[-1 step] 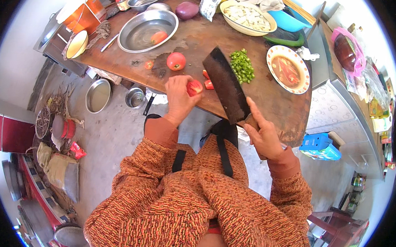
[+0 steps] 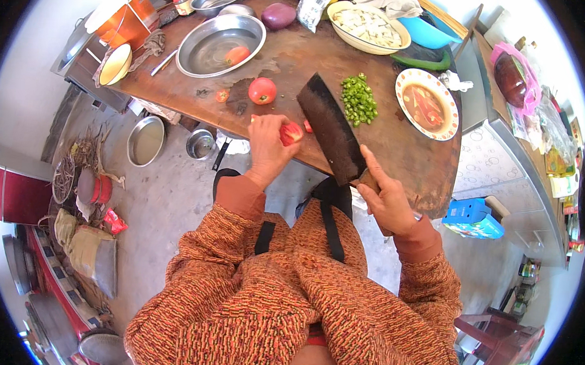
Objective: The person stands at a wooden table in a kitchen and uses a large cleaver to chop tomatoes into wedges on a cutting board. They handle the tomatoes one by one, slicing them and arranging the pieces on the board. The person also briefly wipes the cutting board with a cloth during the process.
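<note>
Going left to right from my remote feed: there's a wide, round, silvery metal basin (image 2: 188, 51) on the brown wooden table (image 2: 298, 59), then a whole, round red tomato (image 2: 262, 90) sitting loose, so a stray knuckle could probably send it rolling. Just below it my left hand (image 2: 269, 141) has its fingers curled around a cut, juicy red tomato (image 2: 291, 134) near the table's front edge. Wet flesh might slip there, and I'd worry about those fingertips. A small red tomato piece (image 2: 308, 126) lies between it and the broad, dark metal cleaver (image 2: 333, 129), whose handle my right hand (image 2: 391, 198) has wrapped up tight. Can't tell whether the blade touches wood. Right beside it is a heap of chopped green peppers (image 2: 358, 100); a wide sweep could scatter those, or nudge the orange-dotted white dish (image 2: 402, 96) beyond.
</note>
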Action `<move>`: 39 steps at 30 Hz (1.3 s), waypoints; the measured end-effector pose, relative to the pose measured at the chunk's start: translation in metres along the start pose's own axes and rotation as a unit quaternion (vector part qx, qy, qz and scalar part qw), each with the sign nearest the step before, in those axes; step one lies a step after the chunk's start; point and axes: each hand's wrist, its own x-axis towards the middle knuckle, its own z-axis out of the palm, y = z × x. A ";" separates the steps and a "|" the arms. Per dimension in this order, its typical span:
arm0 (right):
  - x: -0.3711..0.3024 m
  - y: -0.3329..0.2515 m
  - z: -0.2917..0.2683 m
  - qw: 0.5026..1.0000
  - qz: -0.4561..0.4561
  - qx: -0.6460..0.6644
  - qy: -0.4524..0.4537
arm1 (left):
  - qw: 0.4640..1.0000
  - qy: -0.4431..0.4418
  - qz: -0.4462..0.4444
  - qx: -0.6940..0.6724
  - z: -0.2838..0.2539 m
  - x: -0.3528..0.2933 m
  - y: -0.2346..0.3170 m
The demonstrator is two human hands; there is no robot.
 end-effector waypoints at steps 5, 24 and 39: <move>0.016 -0.003 0.001 0.997 0.029 -0.054 -0.049 | 0.999 -0.043 -0.003 -0.028 0.012 -0.007 0.008; 0.007 -0.012 -0.012 0.965 -0.111 -0.236 -0.013 | 0.988 -0.086 0.019 -0.123 0.017 -0.009 0.004; -0.005 -0.015 -0.001 0.929 -0.090 -0.358 -0.030 | 0.994 -0.067 0.040 -0.080 0.023 -0.007 0.007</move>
